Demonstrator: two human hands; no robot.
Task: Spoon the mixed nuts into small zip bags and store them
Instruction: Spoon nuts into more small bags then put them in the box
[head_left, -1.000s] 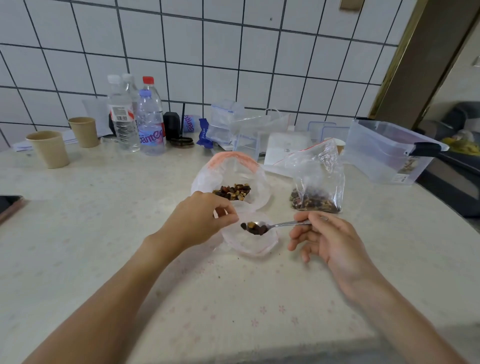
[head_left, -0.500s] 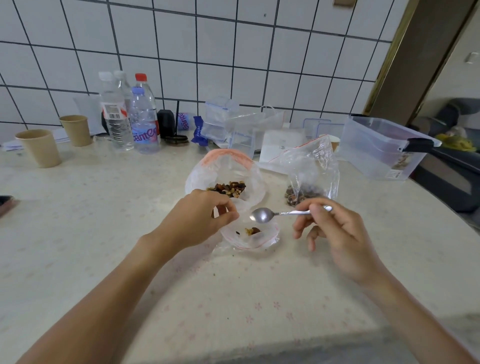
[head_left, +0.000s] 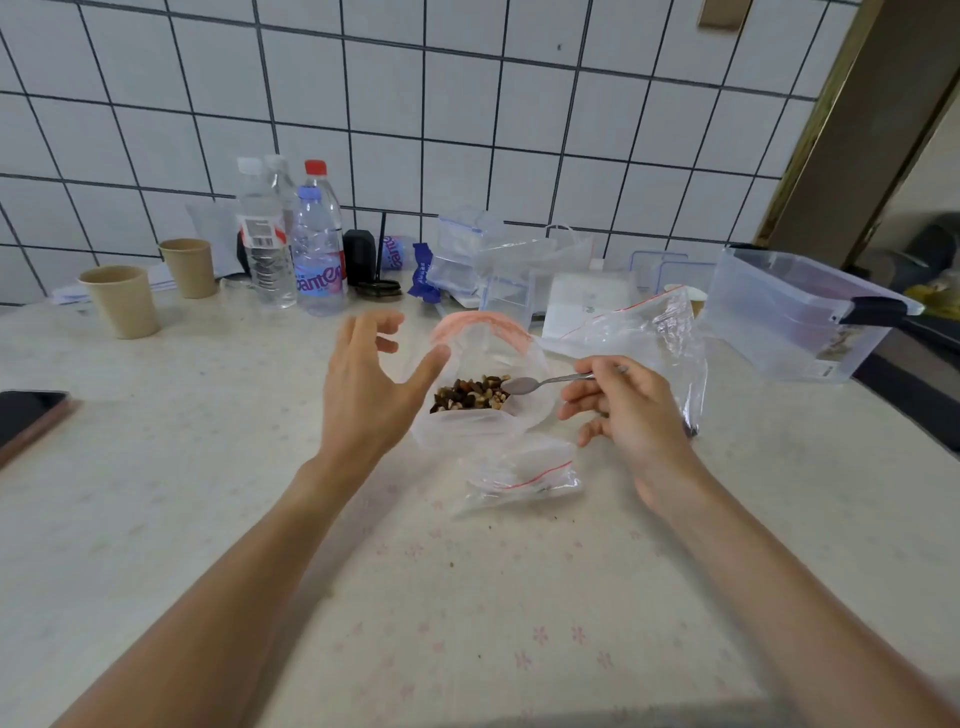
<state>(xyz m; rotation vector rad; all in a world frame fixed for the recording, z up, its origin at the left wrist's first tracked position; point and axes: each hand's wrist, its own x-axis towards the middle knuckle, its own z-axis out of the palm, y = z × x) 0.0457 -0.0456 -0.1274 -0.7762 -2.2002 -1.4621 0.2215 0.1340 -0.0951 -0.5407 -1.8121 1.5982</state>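
Observation:
A large open bag with a pink rim (head_left: 485, 332) lies mid-table and holds mixed nuts (head_left: 470, 393). My right hand (head_left: 628, 415) pinches a metal spoon (head_left: 545, 382), whose bowl rests at the right edge of the nuts. My left hand (head_left: 363, 384) hovers open just left of the big bag, fingers spread, holding nothing. A small zip bag with a red strip (head_left: 524, 473) lies flat in front of the big bag, untouched. Another zip bag (head_left: 649, 343) stands behind my right hand, its contents mostly hidden.
A clear storage box (head_left: 795, 312) sits at the right. Water bottles (head_left: 291, 244), two paper cups (head_left: 122, 299), and spare bags and lids (head_left: 498, 270) line the tiled wall. A phone (head_left: 28, 415) lies at the left edge.
My left hand let go of the small zip bag and lifted open toward the big bag. The small bag now lies flat. The emptied spoon moved back to the nuts.

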